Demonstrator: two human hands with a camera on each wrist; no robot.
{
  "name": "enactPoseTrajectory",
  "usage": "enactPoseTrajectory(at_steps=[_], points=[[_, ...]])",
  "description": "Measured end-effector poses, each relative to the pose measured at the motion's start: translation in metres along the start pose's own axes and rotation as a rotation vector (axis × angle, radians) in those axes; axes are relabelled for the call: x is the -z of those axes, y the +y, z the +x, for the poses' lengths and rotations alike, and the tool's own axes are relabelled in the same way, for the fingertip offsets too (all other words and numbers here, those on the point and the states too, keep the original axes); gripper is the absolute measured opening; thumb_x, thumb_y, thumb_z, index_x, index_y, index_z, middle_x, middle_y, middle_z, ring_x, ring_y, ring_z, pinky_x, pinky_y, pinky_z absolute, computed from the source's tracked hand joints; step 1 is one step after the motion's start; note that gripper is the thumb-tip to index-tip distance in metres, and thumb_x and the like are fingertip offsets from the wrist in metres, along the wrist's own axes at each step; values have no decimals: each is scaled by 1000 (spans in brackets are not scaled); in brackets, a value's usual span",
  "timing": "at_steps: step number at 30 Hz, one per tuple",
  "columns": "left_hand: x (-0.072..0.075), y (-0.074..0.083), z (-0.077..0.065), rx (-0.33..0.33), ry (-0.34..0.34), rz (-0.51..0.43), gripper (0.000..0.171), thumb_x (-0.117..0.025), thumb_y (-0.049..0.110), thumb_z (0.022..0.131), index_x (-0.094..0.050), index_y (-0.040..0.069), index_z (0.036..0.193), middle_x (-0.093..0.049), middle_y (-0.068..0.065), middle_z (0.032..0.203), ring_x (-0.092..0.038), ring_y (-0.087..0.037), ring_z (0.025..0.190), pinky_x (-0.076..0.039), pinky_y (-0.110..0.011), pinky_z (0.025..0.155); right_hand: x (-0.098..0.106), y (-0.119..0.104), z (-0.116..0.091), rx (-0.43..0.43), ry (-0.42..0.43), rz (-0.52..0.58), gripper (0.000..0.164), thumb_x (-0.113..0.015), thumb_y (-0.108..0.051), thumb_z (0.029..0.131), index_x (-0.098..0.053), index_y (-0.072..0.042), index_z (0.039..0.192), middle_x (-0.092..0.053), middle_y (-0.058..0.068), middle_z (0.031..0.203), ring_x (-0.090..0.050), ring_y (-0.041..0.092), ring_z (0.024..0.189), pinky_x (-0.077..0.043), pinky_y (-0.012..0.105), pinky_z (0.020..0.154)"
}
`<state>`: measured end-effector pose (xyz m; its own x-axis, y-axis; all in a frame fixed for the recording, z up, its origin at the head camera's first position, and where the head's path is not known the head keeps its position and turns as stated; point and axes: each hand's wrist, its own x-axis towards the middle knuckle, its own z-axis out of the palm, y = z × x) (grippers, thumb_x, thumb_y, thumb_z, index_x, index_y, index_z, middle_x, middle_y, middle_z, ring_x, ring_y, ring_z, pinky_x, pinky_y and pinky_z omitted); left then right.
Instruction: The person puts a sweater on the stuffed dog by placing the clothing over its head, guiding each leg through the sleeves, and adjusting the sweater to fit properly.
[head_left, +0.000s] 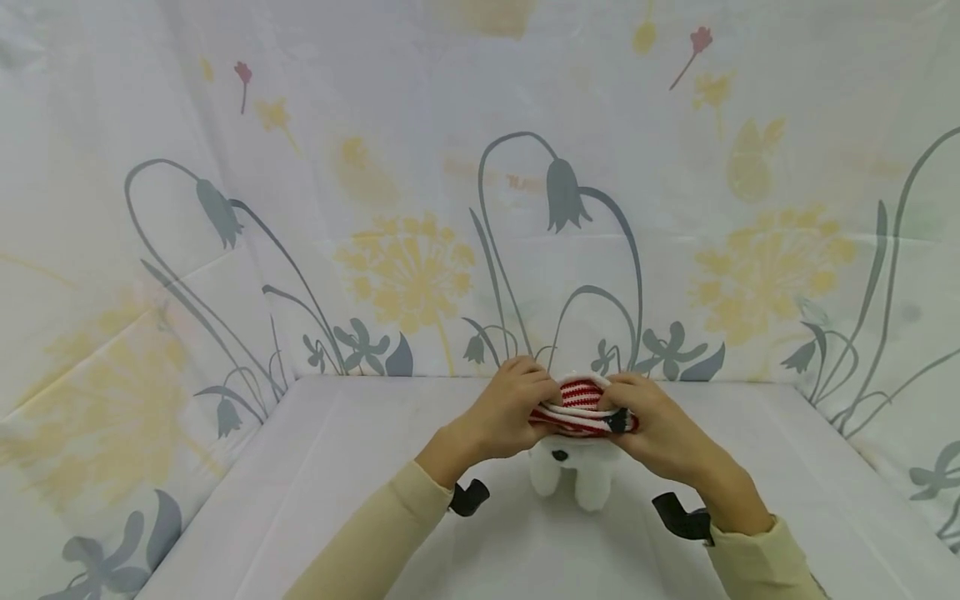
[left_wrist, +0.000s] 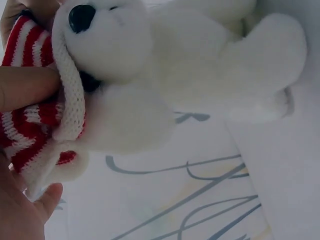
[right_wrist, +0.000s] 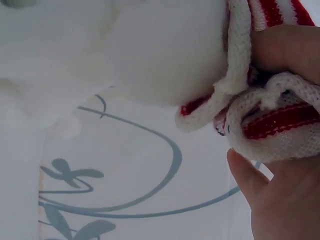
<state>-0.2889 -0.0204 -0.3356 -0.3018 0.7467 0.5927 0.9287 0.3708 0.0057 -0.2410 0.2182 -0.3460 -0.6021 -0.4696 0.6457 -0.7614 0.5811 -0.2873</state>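
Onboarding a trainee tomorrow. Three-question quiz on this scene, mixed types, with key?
1. Which two colors form the stripes on the knitted piece?
2. True or false: only the left grip holds the knitted piece.
3. Where on the white plush is the knitted piece?
A) around its feet
B) at its head
C) on one leg only

Key:
1. Red and white.
2. False; the right grip holds it too.
3. B.
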Motion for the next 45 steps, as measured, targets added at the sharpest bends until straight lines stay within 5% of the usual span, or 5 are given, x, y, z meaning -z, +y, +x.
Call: enactPoseTrajectory(at_steps=[11, 18, 25, 31, 45], points=[[3, 2, -4, 46, -65, 29, 20, -76, 14, 79, -59, 17, 90, -65, 5, 114, -44, -26, 130, -23, -63, 105, 10, 2, 0, 1, -31, -55, 38, -74, 7, 69, -56, -24, 82, -62, 5, 119, -46, 39, 125, -35, 52, 101], [0, -6, 8, 34, -91, -183, 30, -78, 19, 78, -50, 10, 86, -53, -7, 131, -44, -22, 128, -23, -31, 112, 7, 1, 0, -71, -94, -35, 33, -79, -2, 74, -54, -23, 79, -46, 12, 142, -39, 38, 132, -48, 38, 82], [-4, -14, 13, 136, -149, -242, 37, -80, 28, 77, -51, 12, 94, -39, -8, 146, -42, -17, 131, -40, -26, 99, 0, 9, 2, -110, -104, -22, 27, -79, -11, 77, -55, -20, 81, -38, 16, 147, -44, 36, 128, -47, 31, 72], [-14, -20, 17, 128, -113, -232, 49, -85, 30, 70, -50, 12, 99, -42, -6, 140, -44, -17, 124, -39, -25, 99, -10, 16, 0, -130, -89, 0, 24, -80, -15, 77, -60, -21, 89, -35, 14, 149, -37, 35, 133, -44, 36, 87], [-28, -21, 15, 348, -197, -406, 53, -88, 40, 64, -52, 19, 97, -53, 8, 104, -50, -7, 93, -43, -21, 80, -12, 17, -4, -242, -141, 21, 33, -81, -31, 76, -63, -24, 104, -44, 9, 143, -46, 29, 126, -46, 43, 86]])
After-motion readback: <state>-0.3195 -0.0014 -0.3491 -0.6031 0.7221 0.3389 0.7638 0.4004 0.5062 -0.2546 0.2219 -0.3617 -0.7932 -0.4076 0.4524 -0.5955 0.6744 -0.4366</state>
